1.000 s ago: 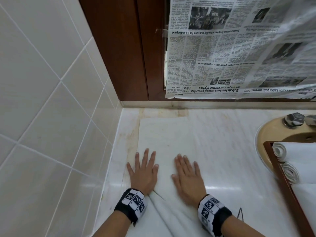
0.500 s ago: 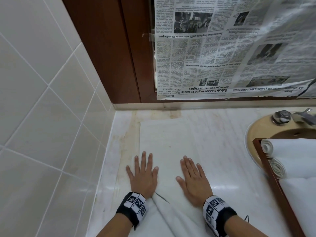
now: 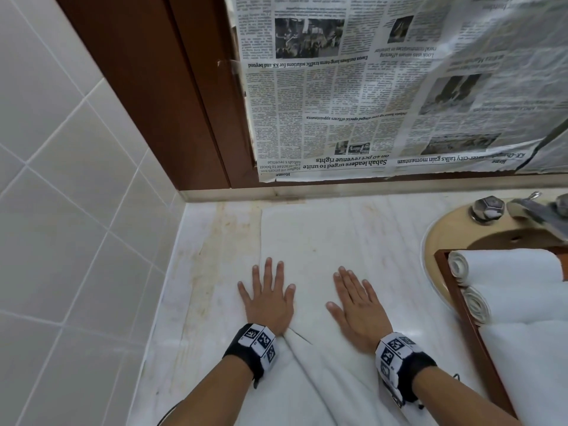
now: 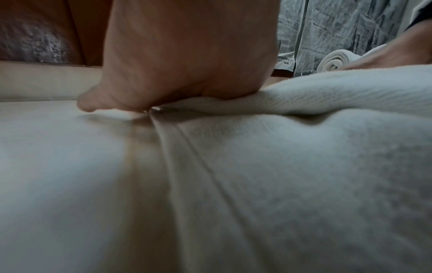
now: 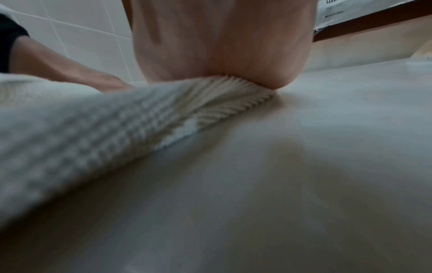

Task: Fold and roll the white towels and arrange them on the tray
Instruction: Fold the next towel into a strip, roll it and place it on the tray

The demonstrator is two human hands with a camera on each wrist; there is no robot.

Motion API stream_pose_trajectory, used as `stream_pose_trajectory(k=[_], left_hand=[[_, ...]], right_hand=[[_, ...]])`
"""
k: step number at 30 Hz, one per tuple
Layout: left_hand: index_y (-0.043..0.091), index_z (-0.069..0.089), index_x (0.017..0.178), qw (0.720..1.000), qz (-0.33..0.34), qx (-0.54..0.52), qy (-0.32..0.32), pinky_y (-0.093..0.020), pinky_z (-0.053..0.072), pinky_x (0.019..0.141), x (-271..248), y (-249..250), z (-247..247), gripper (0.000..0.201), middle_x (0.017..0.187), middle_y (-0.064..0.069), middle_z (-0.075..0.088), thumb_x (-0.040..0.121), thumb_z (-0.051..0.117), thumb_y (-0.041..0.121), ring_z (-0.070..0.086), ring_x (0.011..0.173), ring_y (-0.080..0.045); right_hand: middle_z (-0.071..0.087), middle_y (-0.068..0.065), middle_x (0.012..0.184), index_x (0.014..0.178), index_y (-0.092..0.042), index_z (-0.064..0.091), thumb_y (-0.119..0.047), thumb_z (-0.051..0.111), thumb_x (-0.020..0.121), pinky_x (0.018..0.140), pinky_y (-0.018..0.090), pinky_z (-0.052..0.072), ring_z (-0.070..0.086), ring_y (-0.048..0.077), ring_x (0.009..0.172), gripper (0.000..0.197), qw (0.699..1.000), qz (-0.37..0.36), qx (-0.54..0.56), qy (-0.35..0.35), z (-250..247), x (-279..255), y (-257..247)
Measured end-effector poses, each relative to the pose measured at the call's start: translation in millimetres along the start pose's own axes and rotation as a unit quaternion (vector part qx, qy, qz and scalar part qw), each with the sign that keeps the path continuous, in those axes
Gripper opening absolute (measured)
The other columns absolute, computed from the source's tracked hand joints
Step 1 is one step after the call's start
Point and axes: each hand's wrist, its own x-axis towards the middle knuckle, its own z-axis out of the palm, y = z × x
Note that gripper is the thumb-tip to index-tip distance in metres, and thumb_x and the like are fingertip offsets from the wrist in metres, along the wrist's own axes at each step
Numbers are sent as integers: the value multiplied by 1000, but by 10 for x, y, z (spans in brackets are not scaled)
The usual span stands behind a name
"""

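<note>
A white towel lies spread flat on the marble counter, its near end bunched between my wrists. My left hand presses flat on its left edge, fingers straight. Flat on the towel a little to the right lies my right hand, fingers together. Both wrist views show only the heel of each palm, left hand and right hand, bearing down on the towel. At the right, a brown wooden tray holds two rolled white towels and more white cloth.
A tiled wall closes the left side. Newspaper hangs over the wooden-framed back wall. A beige sink with a metal tap sits at the back right, under the tray's far end. The counter shows brown stains left of the towel.
Both hands stay flat on the towel. The right hand has slid slightly to the right, widening the gap between them. The head view has shifted a little.
</note>
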Motion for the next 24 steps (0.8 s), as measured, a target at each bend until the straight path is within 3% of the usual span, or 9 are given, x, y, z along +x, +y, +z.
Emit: stream_pose_trajectory(k=[3,8,10,12,14,17,19,24], left_hand=[[40,-18,154,1000,-10,-4,4,-61,-15,116,119,57,-38,61,160,16,-30,101,3,59,-25,150,-21],[40,-18,154,1000,-22,-2,10,-62,-14,117,291,77,-110,61,160,18,-29,102,6,59,-22,151,-22],[38,-17,155,999,-35,-12,3,-64,-11,116,330,51,-149,61,160,18,-27,102,7,57,-21,151,-24],[35,-16,156,999,-48,-20,4,-65,-10,116,286,13,-160,62,162,16,-26,103,9,56,-21,151,-25],[33,-13,157,999,-26,-20,6,-66,-11,116,163,58,-142,63,162,16,-24,103,12,54,-22,151,-25],[37,-9,157,999,34,-10,-2,-64,-11,117,-58,236,-40,60,163,17,-22,104,14,54,-22,151,-23],[40,-11,156,999,35,-2,-11,-64,-10,117,-104,260,3,60,162,18,-23,104,14,55,-22,151,-21],[43,-14,155,1000,-24,-7,-10,-64,-11,117,-88,-98,-73,59,160,22,-24,102,8,59,-20,151,-21]], right_hand=[[-27,-10,159,154,-24,-18,-57,8,101,117,31,-19,-25,5,146,67,1000,2,0,-23,-92,109,57],[-26,-12,159,155,-24,-14,-57,4,100,119,30,-15,-23,4,147,67,999,-5,15,-50,-191,297,131],[-13,-10,163,158,-23,-1,-59,-1,95,119,28,-8,-10,7,150,73,998,-6,36,-46,-271,345,156],[6,-4,165,158,-19,14,-52,8,99,119,29,5,6,12,151,68,997,23,74,-14,-344,338,125],[11,-2,165,157,-16,16,-46,10,102,120,33,9,9,15,152,64,996,34,88,6,-366,289,1],[-11,-11,162,158,-21,3,-51,-7,92,123,41,-1,-7,14,152,73,998,-26,40,-28,-243,226,-257],[-19,-14,159,158,-25,-5,-55,-6,95,121,41,-10,-15,14,151,69,998,-39,17,-51,-162,234,-289],[-27,-13,158,155,-27,-17,-54,2,100,120,39,-13,-22,11,148,64,997,39,10,-65,-209,167,92]])
